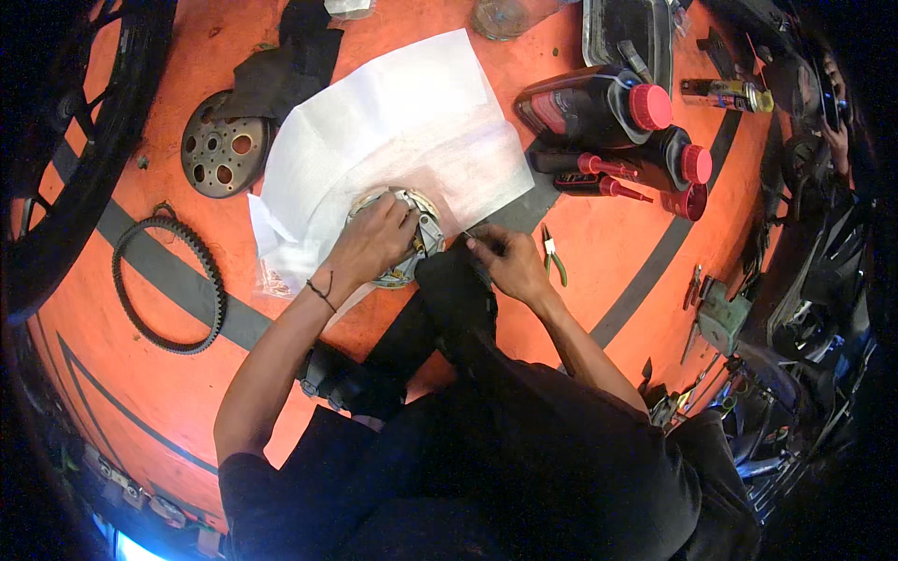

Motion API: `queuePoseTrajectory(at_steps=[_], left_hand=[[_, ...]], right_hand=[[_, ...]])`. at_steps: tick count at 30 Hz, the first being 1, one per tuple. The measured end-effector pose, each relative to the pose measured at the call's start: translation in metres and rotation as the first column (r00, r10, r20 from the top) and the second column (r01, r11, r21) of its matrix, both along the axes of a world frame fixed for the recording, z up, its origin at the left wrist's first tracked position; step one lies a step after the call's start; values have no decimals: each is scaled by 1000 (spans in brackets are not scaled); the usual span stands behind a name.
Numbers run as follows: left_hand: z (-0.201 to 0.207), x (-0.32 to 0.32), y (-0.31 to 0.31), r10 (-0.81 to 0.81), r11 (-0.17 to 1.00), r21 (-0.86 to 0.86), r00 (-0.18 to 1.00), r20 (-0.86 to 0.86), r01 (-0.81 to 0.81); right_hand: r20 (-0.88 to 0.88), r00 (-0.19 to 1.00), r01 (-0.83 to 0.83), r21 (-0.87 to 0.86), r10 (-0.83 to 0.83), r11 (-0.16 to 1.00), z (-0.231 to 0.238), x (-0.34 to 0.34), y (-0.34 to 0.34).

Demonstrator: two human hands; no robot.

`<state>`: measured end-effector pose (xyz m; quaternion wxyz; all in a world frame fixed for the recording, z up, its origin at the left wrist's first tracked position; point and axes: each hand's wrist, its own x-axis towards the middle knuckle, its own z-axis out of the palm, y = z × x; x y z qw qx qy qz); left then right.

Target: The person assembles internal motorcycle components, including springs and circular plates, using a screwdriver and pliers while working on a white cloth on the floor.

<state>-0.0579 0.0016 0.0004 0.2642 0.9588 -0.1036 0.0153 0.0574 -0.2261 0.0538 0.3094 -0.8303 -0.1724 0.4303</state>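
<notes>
From my end, the nearest thing below me is a knee in dark cloth (456, 290), bent up just beside the work, perhaps as a low prop for the arm. Past it, the left hand (379, 234) is curled over the round metal part (432, 234), gripping it from above, I judge so that it will not turn or slide. The right hand (510, 260) sits at the part's right side, thumb and forefinger brought close together; I cannot tell whether anything is pinched between them, as the tips are small and dark from here. The part lies on the near edge of a white sheet (398, 98), which I take to be there to shield it from the orange floor (412, 21). It looks pale and metallic, ring-shaped at its rim, with separate grey pieces and small yellowish bits inside; the left hand hides much of its face. Pliers (556, 257) with green handles lie near the right hand, handy for a quick reach. Out to the left I see a toothed belt (221, 290) laid in a loop, and farther on a drum (213, 166) pierced with round holes, both apart from the sheet, probably so they stay out of the way. Farther right, black bottles (585, 107) with red caps cluster together beyond the pliers, and past them sits a dark tray (587, 37).
</notes>
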Motion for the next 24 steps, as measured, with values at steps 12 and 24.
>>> queuePoseTrajectory(at_steps=[12,24], left_hand=[[17,10,3,102,994,-30,994,-46,-104],[24,20,11,499,847,-56,828,-255,-528]], right_hand=[[53,979,-199,7,199,980,1,22,57],[-89,996,-31,-2,31,1000,-8,10,73]])
